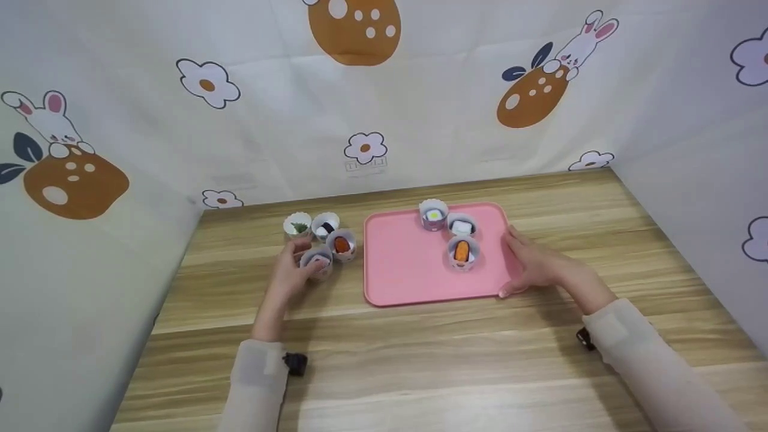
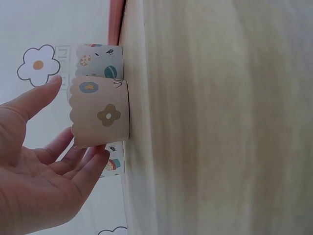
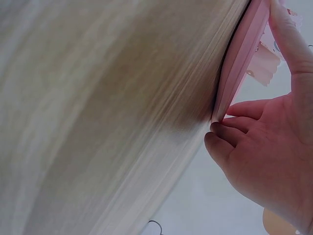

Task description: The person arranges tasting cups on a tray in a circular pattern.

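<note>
My left hand (image 1: 292,271) spreads around the nearest of several paper cups on the left. Its fingers touch the side of that beige paper cup (image 2: 100,115), while the thumb stands off near the scalloped rim. The cup sits on the table, its contents partly hidden by the thumb. Beside it are a cup with red-topped toy sushi (image 1: 342,245), one with a black-banded white piece (image 1: 326,227) and one with a green piece (image 1: 298,225). My right hand (image 1: 534,264) rests spread along the right edge of a pink tray (image 1: 402,264), its thumb at the near corner.
On the tray stand a cup with an orange-topped piece (image 1: 462,252), a cup with a white piece (image 1: 462,227) and a cup with a yellow-green-centred piece (image 1: 433,215). A printed cloth wall (image 1: 288,126) encloses the wooden table (image 1: 420,360) at the back and sides.
</note>
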Available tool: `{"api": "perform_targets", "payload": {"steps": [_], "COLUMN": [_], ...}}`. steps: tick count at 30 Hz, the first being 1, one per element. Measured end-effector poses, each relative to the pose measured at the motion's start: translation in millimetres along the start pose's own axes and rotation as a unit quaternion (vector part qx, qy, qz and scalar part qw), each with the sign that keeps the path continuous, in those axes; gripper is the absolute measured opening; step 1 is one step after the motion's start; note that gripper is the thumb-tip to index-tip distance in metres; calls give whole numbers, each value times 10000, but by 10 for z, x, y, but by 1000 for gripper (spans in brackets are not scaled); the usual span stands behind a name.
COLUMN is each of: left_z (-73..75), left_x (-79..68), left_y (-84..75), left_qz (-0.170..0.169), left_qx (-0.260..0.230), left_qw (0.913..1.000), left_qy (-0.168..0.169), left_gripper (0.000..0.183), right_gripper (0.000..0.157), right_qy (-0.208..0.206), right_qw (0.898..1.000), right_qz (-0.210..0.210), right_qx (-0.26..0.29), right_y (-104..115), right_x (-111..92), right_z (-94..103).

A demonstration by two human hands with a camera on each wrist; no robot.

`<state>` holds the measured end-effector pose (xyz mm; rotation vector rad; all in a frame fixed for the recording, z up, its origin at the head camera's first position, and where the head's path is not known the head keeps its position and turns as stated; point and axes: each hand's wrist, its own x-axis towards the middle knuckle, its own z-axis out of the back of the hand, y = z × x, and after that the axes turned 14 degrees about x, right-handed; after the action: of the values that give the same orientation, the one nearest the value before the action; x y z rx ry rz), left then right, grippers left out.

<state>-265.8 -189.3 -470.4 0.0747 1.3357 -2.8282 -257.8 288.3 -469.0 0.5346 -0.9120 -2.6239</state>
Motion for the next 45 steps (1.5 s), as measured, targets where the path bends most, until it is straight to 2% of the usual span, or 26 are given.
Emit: {"api": "perform_targets", "payload": {"steps": [11, 25, 37, 45], "left_z": [-15, -21, -32, -48], "left_x": [0, 7, -22, -24], "left_y": [9, 25, 32, 39], "left_qz": [-23, 13, -113, -58], "left_qx": [404, 483, 560, 491], "left_qw": [9992, 9988, 9983, 9988], "left_qy": [32, 104, 126, 44], "left_gripper": [60, 67, 68, 63], "right_gripper": [132, 136, 135, 135], "right_qy": [26, 86, 28, -1], "right_qw": [9999, 9997, 10000, 10000], "right_qz": [-67, -232, -68, 5], "right_qx": [90, 69, 11, 10], "right_y": [5, 11, 11, -2], "right_x": [2, 7, -2, 5], "right_z": [10, 14, 14, 9]}}
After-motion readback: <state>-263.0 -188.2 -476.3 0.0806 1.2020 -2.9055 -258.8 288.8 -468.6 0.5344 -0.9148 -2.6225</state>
